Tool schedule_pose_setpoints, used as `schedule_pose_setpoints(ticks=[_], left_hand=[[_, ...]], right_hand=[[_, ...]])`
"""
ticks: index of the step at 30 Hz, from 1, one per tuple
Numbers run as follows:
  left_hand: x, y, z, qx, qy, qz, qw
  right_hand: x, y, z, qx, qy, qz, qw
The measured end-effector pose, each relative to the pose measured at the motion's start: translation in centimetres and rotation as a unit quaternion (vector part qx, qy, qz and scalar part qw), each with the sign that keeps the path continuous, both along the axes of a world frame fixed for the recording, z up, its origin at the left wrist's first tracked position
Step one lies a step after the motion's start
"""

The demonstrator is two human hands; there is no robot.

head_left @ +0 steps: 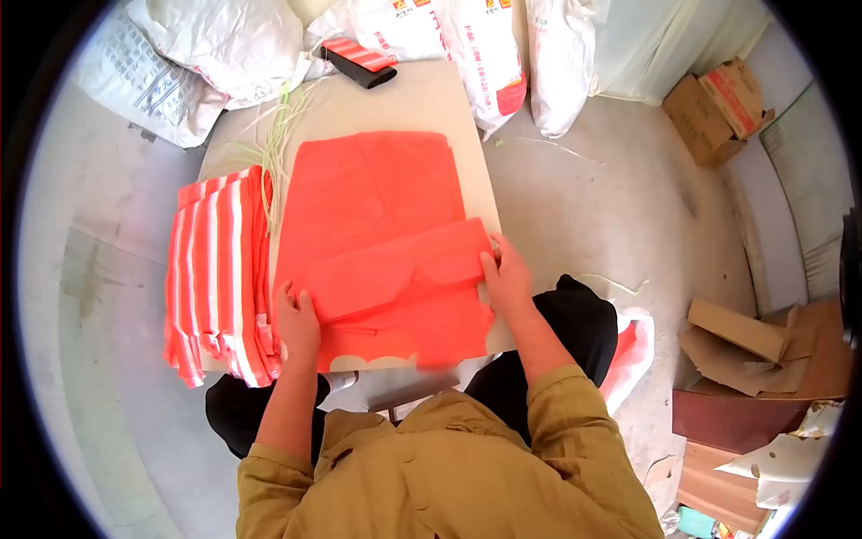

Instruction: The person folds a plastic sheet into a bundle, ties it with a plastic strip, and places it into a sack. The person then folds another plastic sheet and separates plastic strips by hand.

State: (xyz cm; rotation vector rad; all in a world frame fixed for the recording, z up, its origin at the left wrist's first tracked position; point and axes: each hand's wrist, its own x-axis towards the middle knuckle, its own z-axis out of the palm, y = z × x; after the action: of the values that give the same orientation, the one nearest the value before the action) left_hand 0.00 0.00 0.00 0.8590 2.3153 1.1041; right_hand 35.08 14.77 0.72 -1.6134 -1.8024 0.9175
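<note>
A stack of flat red plastic bags lies on the table in front of me, with curved cut-outs along its near edge. Across it runs a folded-over red plastic bag, its near part bent into a wide band. My left hand is closed on the left end of this band, thumb on top. At the right end, my right hand pinches the other edge between thumb and fingers. The undersides of both grips are hidden. Left of the red stack, close to my left hand, lies a pile of red-and-white striped bags.
Pale green tie strips lie on the table behind the striped pile. A black and striped folded bundle rests at the far edge. White sacks stand beyond. Cardboard boxes are on the floor to the right.
</note>
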Motion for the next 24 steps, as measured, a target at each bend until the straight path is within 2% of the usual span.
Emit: schedule_pose_setpoints(ticks=[2, 5, 8, 11, 14, 17, 20, 24], left_hand=[[-0.1, 0.1, -1.4, 0.053, 0.141, -0.024, 0.988], [2.1, 0.7, 0.0, 0.054, 0.148, -0.007, 0.987], [2.1, 0.9, 0.5, 0.036, 0.181, -0.022, 0.983], [1.7, 1.0, 1.3, -0.031, 0.193, -0.026, 0.980], [1.7, 1.3, 2.1, -0.059, 0.200, -0.036, 0.977], [1.3, 1.2, 0.8, -0.018, 0.214, -0.040, 0.976], [1.4, 1.3, 1.6, -0.034, 0.195, -0.033, 0.980], [0.6, 0.9, 0.9, -0.007, 0.173, -0.048, 0.984]], right_hand=[[-1.4, -0.5, -0.4, 0.109, 0.001, -0.021, 0.994], [-1.2, -0.1, 0.2, 0.070, 0.024, -0.034, 0.997], [-1.2, 0.7, -0.8, 0.106, 0.016, -0.041, 0.993], [-1.1, 1.1, -0.3, 0.063, -0.030, -0.020, 0.997], [-1.1, 1.4, -0.5, 0.080, -0.062, -0.020, 0.995], [-1.1, 1.7, -1.5, 0.072, -0.054, -0.027, 0.996], [-1.2, 2.0, -1.7, 0.093, -0.032, -0.030, 0.995], [-0.9, 1.8, -0.5, 0.059, -0.075, -0.017, 0.995]])
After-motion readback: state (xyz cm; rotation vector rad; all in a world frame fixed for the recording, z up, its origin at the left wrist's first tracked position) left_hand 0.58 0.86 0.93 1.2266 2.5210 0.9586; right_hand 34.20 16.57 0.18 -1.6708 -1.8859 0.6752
